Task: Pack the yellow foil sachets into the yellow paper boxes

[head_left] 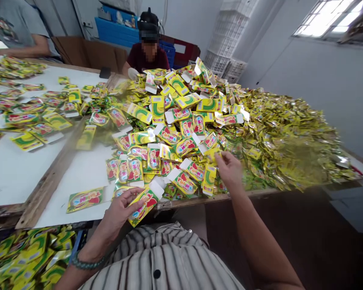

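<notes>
My left hand (pixel 121 211) is closed around a yellow and green printed candy box (pixel 143 204), held tilted just past the table's front edge. The box's white end flap stands up at its upper right. My right hand (pixel 230 171) is pinched on a small yellow packet (pixel 213 155), at the front of the heap. A pile of similar boxes (pixel 169 137), several with raised white flaps, covers the table before me. One box (pixel 85 199) lies flat on the white tabletop, left of my left hand.
A large heap of small shiny packets (pixel 284 137) fills the right side. A wooden strip (pixel 51 173) divides the white tabletop (pixel 18 169). More boxes (pixel 30 257) fill a container at lower left. Across the table sits a person (pixel 148 56); another person (pixel 21 32) is at the far left.
</notes>
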{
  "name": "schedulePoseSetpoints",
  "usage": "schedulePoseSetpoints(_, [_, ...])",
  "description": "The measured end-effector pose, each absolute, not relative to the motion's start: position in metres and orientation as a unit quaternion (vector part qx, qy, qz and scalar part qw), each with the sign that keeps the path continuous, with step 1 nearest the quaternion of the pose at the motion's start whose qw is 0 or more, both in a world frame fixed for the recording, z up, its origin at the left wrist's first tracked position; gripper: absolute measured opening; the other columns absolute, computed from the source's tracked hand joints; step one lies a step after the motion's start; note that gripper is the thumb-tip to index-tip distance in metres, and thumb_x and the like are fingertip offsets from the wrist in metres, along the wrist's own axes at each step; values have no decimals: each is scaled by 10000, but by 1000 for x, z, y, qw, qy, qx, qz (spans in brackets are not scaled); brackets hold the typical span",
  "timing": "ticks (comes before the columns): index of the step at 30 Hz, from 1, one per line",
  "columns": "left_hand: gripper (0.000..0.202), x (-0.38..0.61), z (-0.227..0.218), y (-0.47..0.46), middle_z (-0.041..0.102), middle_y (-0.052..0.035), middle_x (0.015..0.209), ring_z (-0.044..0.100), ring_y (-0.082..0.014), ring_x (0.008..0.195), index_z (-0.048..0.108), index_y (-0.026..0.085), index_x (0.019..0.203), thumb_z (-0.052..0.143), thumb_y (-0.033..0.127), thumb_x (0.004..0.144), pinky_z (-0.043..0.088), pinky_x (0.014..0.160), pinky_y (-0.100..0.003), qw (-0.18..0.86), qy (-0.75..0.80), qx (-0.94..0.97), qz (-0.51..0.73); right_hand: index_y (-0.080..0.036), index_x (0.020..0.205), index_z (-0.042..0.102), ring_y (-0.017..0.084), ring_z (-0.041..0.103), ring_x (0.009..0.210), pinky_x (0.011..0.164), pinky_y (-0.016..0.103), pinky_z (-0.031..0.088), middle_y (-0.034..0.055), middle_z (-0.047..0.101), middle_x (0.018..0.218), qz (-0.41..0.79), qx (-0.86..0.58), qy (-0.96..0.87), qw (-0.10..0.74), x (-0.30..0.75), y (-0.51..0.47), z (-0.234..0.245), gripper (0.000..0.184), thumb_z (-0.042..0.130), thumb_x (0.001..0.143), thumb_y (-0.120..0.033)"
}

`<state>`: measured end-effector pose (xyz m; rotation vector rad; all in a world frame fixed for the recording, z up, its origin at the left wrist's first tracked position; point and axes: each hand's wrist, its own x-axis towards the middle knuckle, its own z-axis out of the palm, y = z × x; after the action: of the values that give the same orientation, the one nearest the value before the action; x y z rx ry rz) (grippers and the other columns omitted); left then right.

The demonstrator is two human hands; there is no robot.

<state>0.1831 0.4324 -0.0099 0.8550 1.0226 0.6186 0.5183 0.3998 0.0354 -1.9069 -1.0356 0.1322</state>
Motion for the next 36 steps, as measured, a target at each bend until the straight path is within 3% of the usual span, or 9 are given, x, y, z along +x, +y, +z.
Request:
schedulePoseSetpoints(2, [569,185,-15,429,735,-91,1080,698,-260,957,625,173,1084,845,378,602,571,815,-328,746,466,384,281,-182,810,615,142,524,566,530,255,442,5,597,655,239,-696,-446,510,475,394,34,356,600,786,-536])
schedulePoseSetpoints(4, [592,187,-19,426,735,-94,1083,698,-267,960,627,168,1113,841,384,605,570,828,-347,751,465,372,286,-192,779,600,133,505,546,518,250,441,-10,566,616,345,-642,-450,516,434,392,21,341,628,774,-532])
schedulePoseSetpoints(11, [503,177,-14,423,743,-100,1029,697,-277,938,692,142,991,855,377,577,552,858,-365,723,483,383,313,-193,691,572,112,407,542,499,235,346,-22,493,591,420,-630,-449,475,378,394,-29,316,645,764,-491])
schedulePoseSetpoints(20, [467,173,-22,414,747,-92,1002,704,-248,891,677,149,1030,823,367,643,555,813,-333,762,447,358,302,-185,640,588,125,462,602,566,244,353,-13,521,635,350,-646,-552,394,371,395,-18,256,653,790,-382])
schedulePoseSetpoints(23, [489,173,-24,415,750,-86,984,709,-230,855,672,145,1051,828,355,638,557,781,-310,768,452,335,306,-186,768,645,147,524,676,630,259,391,14,601,723,297,-652,-605,348,379,392,-10,223,606,854,-388])
schedulePoseSetpoints(26, [528,170,-22,418,749,-84,998,708,-230,863,670,140,1043,857,334,589,560,780,-304,754,471,319,329,-181,968,649,208,547,868,802,330,383,68,669,899,162,-663,-695,227,395,390,-2,189,561,895,-333])
schedulePoseSetpoints(30, [557,164,-19,423,756,-72,974,711,-220,825,679,138,1012,882,331,530,565,752,-291,726,509,315,340,-162,879,620,287,454,1090,917,430,265,106,665,904,57,-608,-791,27,406,390,-6,85,546,852,-193])
schedulePoseSetpoints(33, [574,162,-19,423,757,-73,971,715,-227,823,681,140,1015,884,340,518,565,751,-298,716,523,309,344,-161,914,608,288,417,1131,937,446,216,101,666,864,47,-592,-804,-5,405,397,-14,139,528,808,-120])
schedulePoseSetpoints(36, [568,163,-18,421,759,-77,969,717,-253,848,688,146,983,890,352,493,570,771,-326,719,524,304,342,-139,1028,599,284,449,1026,910,452,218,115,662,834,41,-606,-794,-12,403,406,-18,274,524,769,-89])
